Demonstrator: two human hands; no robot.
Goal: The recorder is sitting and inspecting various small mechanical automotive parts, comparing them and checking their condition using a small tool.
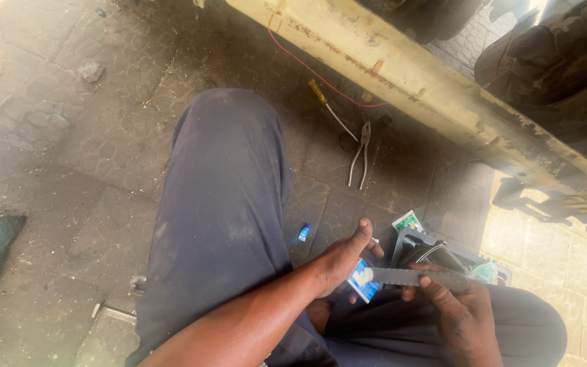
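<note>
left hand [338,261] closed on a small blue-and-white packet [362,282], thumb stuck out, fingers wrapped under it. right hand [451,299] pinching a flat grey toothed blade [412,276] from above, fingertips pressed together on it. blade lies level between both hands, its left end touching the packet, over the lap in dark blue trousers [222,204]. on the paved floor [69,136]: pliers [360,155] just beside a yellow-handled screwdriver [327,105] near the rusty cream beam [429,81], red wire [307,64] along it. small blue cap [304,232] by the knee. black tray [416,241] just past the hands.
</note>
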